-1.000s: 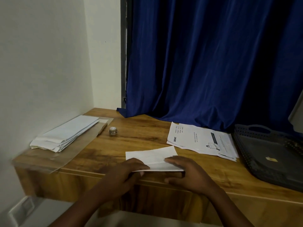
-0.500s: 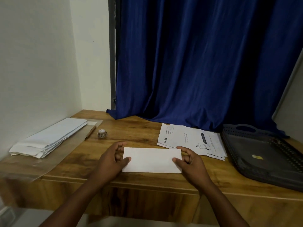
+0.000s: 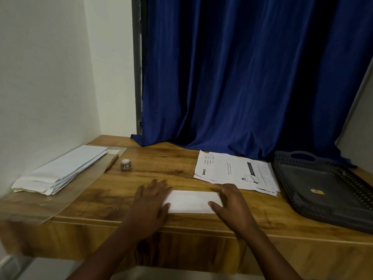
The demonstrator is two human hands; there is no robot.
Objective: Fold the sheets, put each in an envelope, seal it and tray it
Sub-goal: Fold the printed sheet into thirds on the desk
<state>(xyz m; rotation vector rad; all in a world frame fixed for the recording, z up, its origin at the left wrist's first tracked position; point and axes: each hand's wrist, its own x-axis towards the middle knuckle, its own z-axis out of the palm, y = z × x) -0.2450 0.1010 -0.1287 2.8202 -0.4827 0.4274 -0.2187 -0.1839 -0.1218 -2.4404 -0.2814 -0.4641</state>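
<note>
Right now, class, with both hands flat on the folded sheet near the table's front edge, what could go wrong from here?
1. The folded sheet lies close to the table's front edge; a sideways push by the left hand or right hand might slide it off.
2. Uneven pressing could set a crooked crease, making it fit an envelope badly.
3. The envelope stack sits far left, the tray far right; reaching across could disturb the printed sheets.

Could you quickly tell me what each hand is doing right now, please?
Left hand: open, flat on the left end of the folded white paper sheet.
Right hand: open, fingers pressing its right end.
</note>
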